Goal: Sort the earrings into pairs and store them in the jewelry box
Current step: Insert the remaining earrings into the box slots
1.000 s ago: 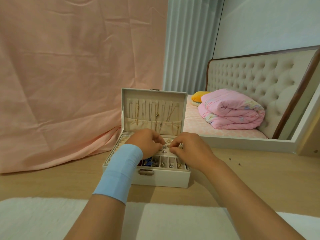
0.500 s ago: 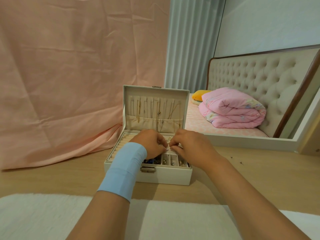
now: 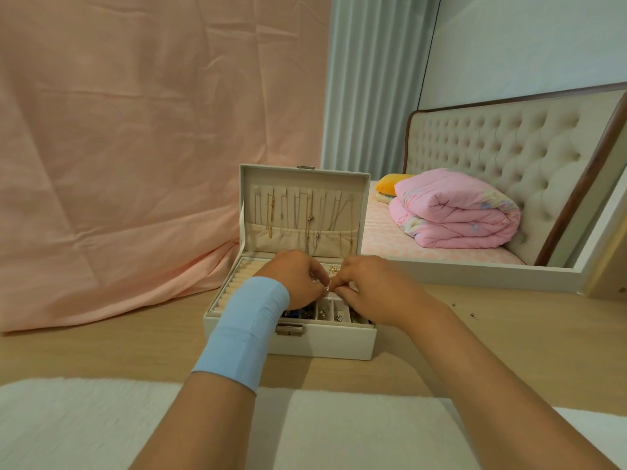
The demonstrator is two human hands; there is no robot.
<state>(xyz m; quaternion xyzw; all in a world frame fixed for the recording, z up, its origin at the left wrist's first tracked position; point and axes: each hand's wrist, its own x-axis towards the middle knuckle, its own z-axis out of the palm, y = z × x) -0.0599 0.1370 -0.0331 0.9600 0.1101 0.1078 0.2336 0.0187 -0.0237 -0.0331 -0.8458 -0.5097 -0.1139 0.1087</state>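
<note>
Jewelry box [image 3: 322, 340] on table [image 3: 101, 351]; cloth [image 3: 135, 164] behind left; mirror [image 3: 475, 271] behind right.

The wooden table [image 3: 101, 351] bears a jewelry box [image 3: 339, 344], white mat [image 3: 84, 429], tiny beads [image 3: 471, 314].

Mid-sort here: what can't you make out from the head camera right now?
Head view: the small shiny piece pinched between the left hand and right hand is too small to identify.
Middle of the jewelry box: hidden under both hands.
Its front compartments: contents too small to match into pairs.
Two tiny things on the table, right of the box: too small to name.
</note>
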